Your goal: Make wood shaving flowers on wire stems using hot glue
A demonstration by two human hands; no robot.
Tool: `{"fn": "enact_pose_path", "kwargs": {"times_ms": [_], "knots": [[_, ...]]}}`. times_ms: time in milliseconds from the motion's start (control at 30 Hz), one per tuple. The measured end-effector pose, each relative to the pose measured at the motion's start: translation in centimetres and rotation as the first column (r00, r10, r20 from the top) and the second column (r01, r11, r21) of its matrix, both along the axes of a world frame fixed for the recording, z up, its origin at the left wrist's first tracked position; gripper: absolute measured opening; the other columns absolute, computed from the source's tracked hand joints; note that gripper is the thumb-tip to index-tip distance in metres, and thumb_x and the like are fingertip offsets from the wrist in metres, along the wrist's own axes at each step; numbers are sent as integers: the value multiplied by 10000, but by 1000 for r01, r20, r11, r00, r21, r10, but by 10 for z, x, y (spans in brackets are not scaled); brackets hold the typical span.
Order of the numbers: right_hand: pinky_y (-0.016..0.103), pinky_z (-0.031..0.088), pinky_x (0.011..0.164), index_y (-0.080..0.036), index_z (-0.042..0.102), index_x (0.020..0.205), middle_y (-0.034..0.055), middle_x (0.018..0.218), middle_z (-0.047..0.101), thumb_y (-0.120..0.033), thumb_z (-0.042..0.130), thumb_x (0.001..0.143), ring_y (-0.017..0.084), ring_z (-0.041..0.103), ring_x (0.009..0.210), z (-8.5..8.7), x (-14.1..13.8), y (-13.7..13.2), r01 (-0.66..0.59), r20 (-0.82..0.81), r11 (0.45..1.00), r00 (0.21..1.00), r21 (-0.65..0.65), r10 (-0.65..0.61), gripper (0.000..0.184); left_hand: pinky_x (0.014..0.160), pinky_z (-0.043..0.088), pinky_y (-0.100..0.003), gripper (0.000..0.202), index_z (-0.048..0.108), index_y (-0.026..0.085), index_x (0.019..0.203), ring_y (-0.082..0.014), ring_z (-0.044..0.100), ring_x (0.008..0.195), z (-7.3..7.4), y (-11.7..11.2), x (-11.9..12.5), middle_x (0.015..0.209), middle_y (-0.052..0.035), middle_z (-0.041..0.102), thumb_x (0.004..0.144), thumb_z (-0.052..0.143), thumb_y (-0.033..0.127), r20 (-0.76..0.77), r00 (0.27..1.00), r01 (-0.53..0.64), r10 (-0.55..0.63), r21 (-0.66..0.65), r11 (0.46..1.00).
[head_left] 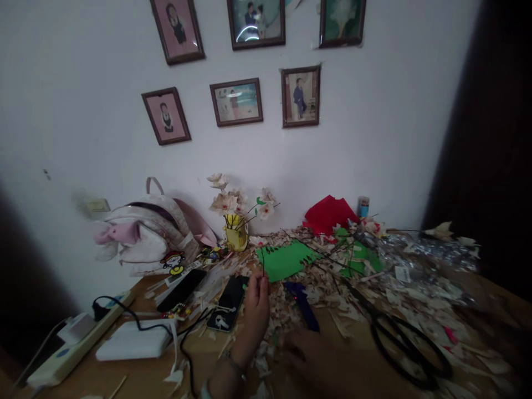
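Note:
My left hand (253, 310) is raised over the wooden table (145, 377), fingers pinched on a thin dark wire stem (262, 265) that stands upright from them. My right hand (316, 354) is low at the bottom centre, dark and blurred; its fingers cannot be made out. It hovers near a blue glue gun (302, 303) lying among paper scraps. A green paper sheet (286, 259) lies just beyond the stem.
Large black scissors (399, 338) lie at the right. Two phones (228, 302) and a power strip (70, 343) with a white charger sit at the left. A backpack (145, 235), a yellow vase of paper flowers (236, 221) and red paper (328, 213) stand by the wall.

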State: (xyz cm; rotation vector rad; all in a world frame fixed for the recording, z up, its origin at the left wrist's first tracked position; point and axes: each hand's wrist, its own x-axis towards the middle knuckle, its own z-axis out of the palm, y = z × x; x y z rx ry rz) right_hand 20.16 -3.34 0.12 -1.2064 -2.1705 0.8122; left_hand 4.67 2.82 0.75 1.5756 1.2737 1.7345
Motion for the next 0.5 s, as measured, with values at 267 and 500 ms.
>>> {"fn": "enact_pose_path", "kwargs": {"times_ms": [267,500], "knots": [[283,430,634,-188,655,818,48,787,657,-397,464,838,193,583,709,8,-3,9,121,-414,988,898,-94,-149,284,584,355,-238,121,419,217,788,-127,423,620,20,-26,11,694,39,455,824,501,298,-214,955,195,-206,-74,978],[312,435,680,-182,659,789,61,775,661,-367,476,832,216,592,746,10,1,10,171,-431,985,888,-15,-161,263,582,380,-233,76,436,213,831,-122,450,647,28,-34,20,781,12,514,805,505,232,-182,896,372,-404,-186,909]]}}
